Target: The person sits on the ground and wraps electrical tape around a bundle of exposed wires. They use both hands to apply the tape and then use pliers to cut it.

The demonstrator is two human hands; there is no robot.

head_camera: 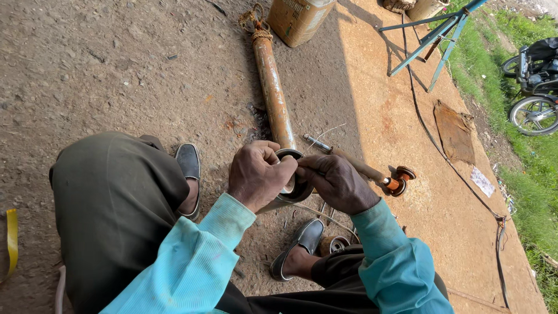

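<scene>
Metal, dark and ring-shaped, the ring (292, 174) sits between both hands at the near end of a long rusty pipe (272, 87) that runs away across the ground. The left hand (258, 174) is curled shut around the ring's left side, fingers over its rim. The right hand (336, 181) closes on its right side, fingertips pinching the edge. Both sleeves are light turquoise, and the person squats in dark trousers and black slip-on shoes (189, 166). Just right of the hands lies a wooden-handled tool (349, 161), and beyond its end a small rust-orange spool-like fitting (398, 179). A small round metal part (332, 244) rests near the right foot. At the far end of the pipe stands a yellowish can (296, 20). Farther right are a blue metal stand (433, 35), a black cable (442, 157) trailing over the concrete, and a parked motorcycle (535, 87) on the grass.
</scene>
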